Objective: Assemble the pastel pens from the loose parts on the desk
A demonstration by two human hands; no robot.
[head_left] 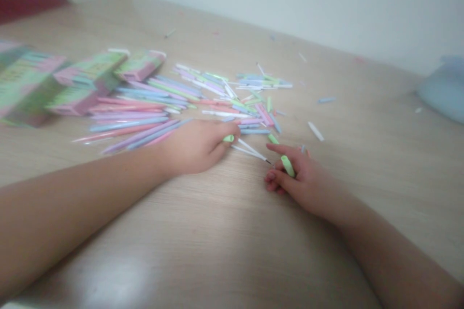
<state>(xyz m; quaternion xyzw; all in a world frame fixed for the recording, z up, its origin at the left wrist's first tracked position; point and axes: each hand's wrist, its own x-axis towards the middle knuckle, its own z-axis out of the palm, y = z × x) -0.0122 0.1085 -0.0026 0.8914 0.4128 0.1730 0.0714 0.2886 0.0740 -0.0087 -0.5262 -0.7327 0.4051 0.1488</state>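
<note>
My left hand [199, 145] is closed over a light green pen tube [228, 138], whose hollow end shows past the fingers. Two thin white pen refills [250, 148] stick out from beside it toward the right, their dark-tipped ends coming together near my right hand [295, 176]. That hand has a light green pen cap [288, 166] lodged between its fingers, and its thumb and fingertips are pinched close to the refill tips. Whether they touch the tips is too blurred to tell. Capless pastel pens [145, 133] lie partly behind my left wrist.
Green-and-pink boxes [34, 84] stand at the left. Loose pastel caps and pen parts [250, 111] are heaped beyond my hands. A white piece [315, 131] lies right of the heap. A pale blue object [444, 89] rests at the far right, near the wall.
</note>
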